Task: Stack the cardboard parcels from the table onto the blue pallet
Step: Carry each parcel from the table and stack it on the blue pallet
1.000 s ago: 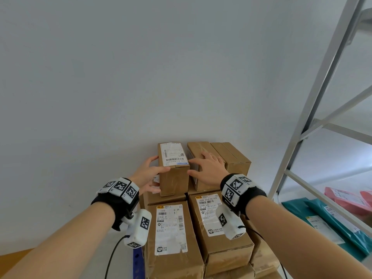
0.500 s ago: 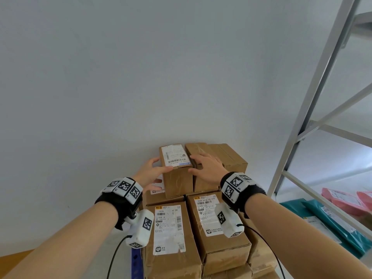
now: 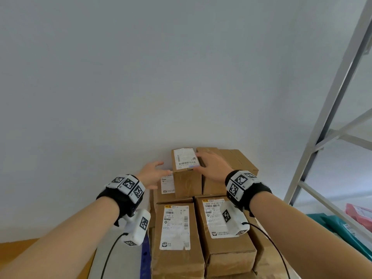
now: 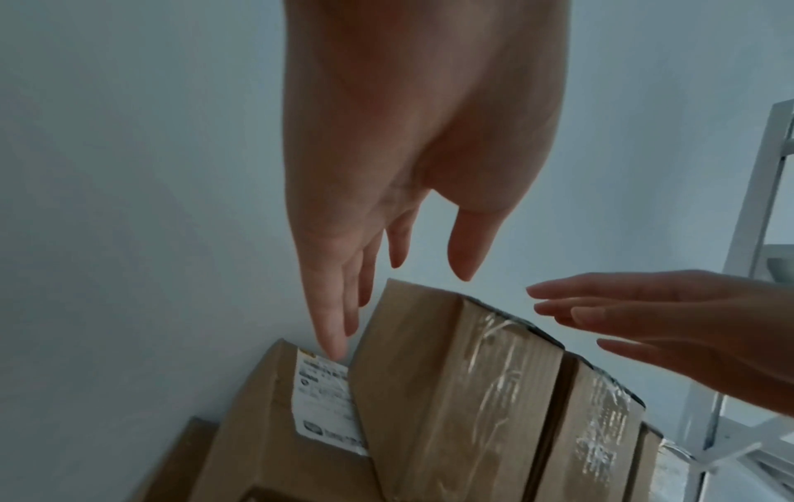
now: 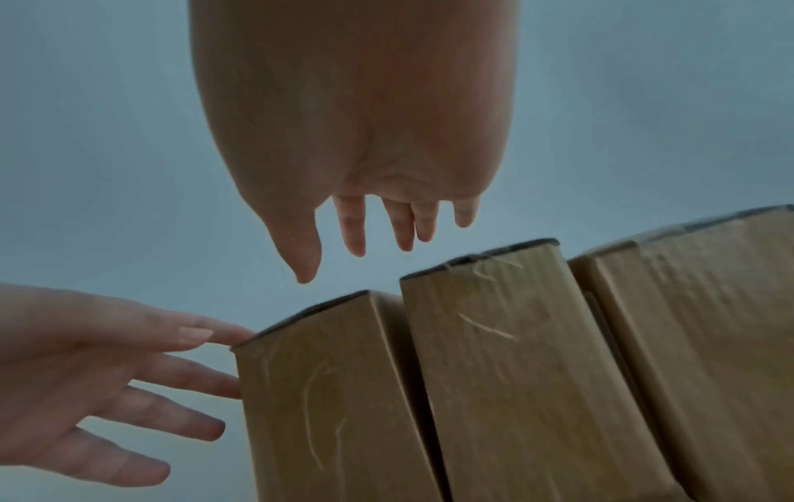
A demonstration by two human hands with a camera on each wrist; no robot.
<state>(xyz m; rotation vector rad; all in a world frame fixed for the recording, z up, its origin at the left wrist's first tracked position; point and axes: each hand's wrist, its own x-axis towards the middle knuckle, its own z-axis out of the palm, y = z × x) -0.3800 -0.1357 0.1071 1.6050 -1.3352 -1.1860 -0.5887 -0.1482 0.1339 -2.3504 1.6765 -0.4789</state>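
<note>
Several brown cardboard parcels with white shipping labels sit stacked against a pale wall, and the topmost narrow brown cardboard parcel with a barcode label on its upper face [image 3: 186,172] stands at the back of the stack, touching a second brown cardboard parcel to its right [image 3: 213,174]. The left hand [image 3: 152,174] is beside this narrow parcel's left face with its fingers straight and spread; in the right wrist view two fingertips [image 5: 223,334] touch the parcel's left edge. The right hand [image 3: 213,167] lies over the seam between the two top parcels, fingers extended and gripping nothing, and the wrist views show them just above the box tops. Below, two long brown cardboard parcels with large white labels [image 3: 175,236] lie side by side. A strip of the blue pallet [image 3: 146,256] shows at the stack's lower left. To the right, a grey metal shelving frame [image 3: 330,125] holds teal and pink plastic mailer bags [image 3: 342,228].
</note>
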